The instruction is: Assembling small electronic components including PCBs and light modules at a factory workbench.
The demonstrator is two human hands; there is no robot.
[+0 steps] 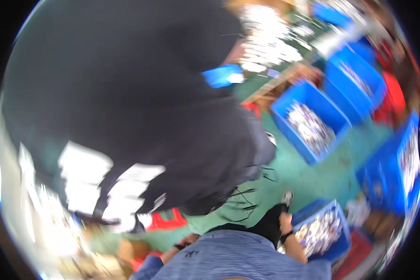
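Observation:
My left hand (pixel 189 240) hangs low beside my blue shirt, with a dark band at the wrist. Its fingers are mostly hidden and blurred, and I make out nothing held. My right hand (pixel 285 224) is lowered next to my dark trouser leg, also with a dark wristband. It is nearest to a blue bin (pixel 343 224) holding many small pale pieces (pixel 319 231). Blur hides how its fingers are set. Close in front, a person in a black top (pixel 126 107) fills much of the view, with a blue item (pixel 221 76) at their hand.
More blue bins (pixel 277 109) with small pale pieces stand on the green floor (pixel 322 182) to the right. Dark cords (pixel 240 205) lie on the floor ahead of me. A red object (pixel 168 219) sits beyond my left hand. A heap of white pieces (pixel 266 37) lies far ahead.

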